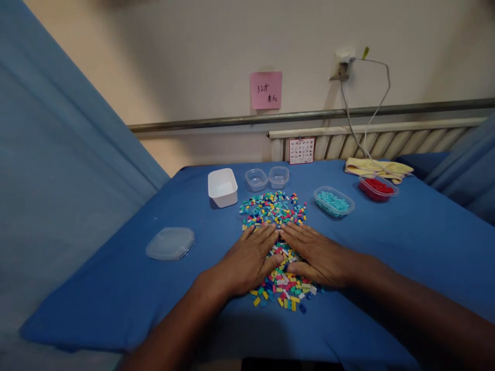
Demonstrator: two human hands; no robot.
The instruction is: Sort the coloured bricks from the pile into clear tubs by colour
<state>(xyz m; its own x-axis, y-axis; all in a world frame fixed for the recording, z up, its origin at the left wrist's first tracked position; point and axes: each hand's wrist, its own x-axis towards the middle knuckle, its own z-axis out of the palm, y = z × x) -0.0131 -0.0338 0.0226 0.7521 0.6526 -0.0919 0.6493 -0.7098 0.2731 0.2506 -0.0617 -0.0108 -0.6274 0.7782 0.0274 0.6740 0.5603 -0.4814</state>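
Observation:
Small multicoloured building bricks (286, 278) lie in a loose pile on the blue cloth, spreading out beyond and in front of my hands. My left hand (253, 257) rests flat, palm down, over the pile's left side. Over the right side lies my right hand (319, 255), also palm down. Both have their fingers stretched forward, and the fingertips of the two hands nearly meet in the middle. Bricks show in the gap between the thumbs and the forefingers. Whatever lies under the palms is hidden.
Behind the pile stand a white tub (223, 188) and two clear containers (257, 180). To the right are a container of turquoise bricks (333, 202), a container of red pieces (378, 188) and a yellow cloth (377, 167). Clear lids (170, 244) lie stacked at left.

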